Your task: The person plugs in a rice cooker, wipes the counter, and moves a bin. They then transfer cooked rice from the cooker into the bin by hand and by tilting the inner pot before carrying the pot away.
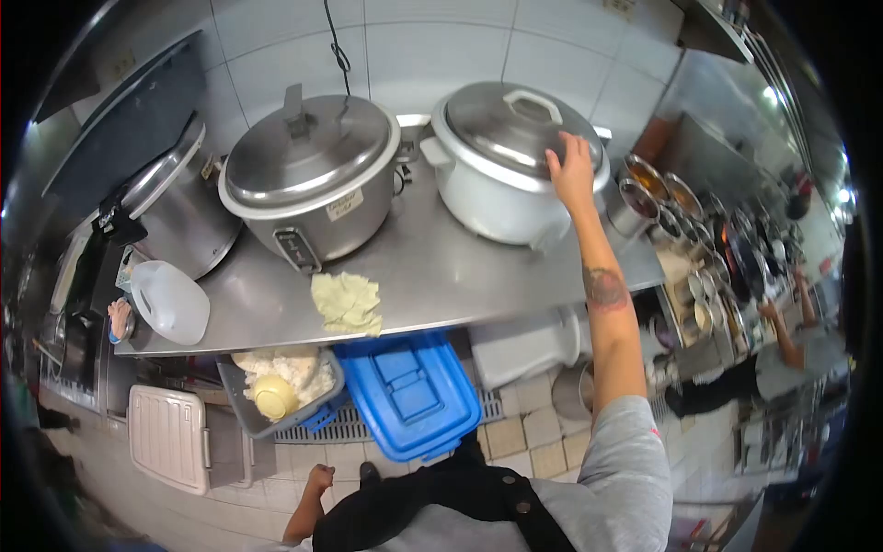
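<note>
My right hand point(574, 170) is stretched forward over the right side of the white rice cooker point(497, 198), its fingers apart and bent. In this view they overlap the edge of the steel lid point(478, 124), to the right of and below the lid handle point(533, 103). Low by my side hangs my left hand point(319, 480), fingers curled in with nothing showing in them. A second rice cooker point(322, 230), steel-coloured with its lid point(308, 152) on, stands to the left. In front of it a crumpled pale yellow cloth point(346, 304) lies on the steel table point(441, 285).
Below the table are a blue lidded bin point(409, 391) and a grey tub point(248, 414) of rice holding a yellow bowl point(276, 397). A tall pot point(179, 216) and a plastic jug point(170, 302) stand left. On the right, a person point(791, 354) works near pans.
</note>
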Demonstrator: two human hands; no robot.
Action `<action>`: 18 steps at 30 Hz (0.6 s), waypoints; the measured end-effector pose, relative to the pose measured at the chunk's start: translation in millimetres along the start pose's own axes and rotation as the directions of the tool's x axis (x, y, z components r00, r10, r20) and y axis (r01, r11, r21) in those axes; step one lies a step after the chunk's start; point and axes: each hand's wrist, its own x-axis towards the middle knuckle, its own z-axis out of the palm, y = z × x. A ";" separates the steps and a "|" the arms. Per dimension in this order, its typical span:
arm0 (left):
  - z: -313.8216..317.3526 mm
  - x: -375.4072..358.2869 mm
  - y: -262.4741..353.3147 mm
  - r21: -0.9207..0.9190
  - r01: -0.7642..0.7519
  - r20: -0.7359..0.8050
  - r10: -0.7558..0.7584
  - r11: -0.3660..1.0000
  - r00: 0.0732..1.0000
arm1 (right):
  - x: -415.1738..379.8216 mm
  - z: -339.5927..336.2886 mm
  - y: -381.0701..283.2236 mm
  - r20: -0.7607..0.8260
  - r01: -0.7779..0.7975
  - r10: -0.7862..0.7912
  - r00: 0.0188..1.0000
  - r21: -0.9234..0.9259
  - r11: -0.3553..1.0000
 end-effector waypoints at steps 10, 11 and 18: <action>118.4 -55.5 188.9 -0.655 0.003 -0.094 -0.086 0.755 0.992 | 163.1 94.3 87.3 0.717 0.453 -0.113 0.688 -0.303 0.838; 125.8 -63.8 198.2 -0.603 -0.035 -0.122 -0.049 0.797 0.991 | 168.3 94.1 90.7 0.716 0.448 -0.106 0.690 -0.307 0.840; 176.5 -59.5 139.8 -0.505 0.020 -0.315 -0.206 0.863 0.926 | 242.9 90.3 121.3 0.626 0.354 -0.137 0.768 -0.237 0.905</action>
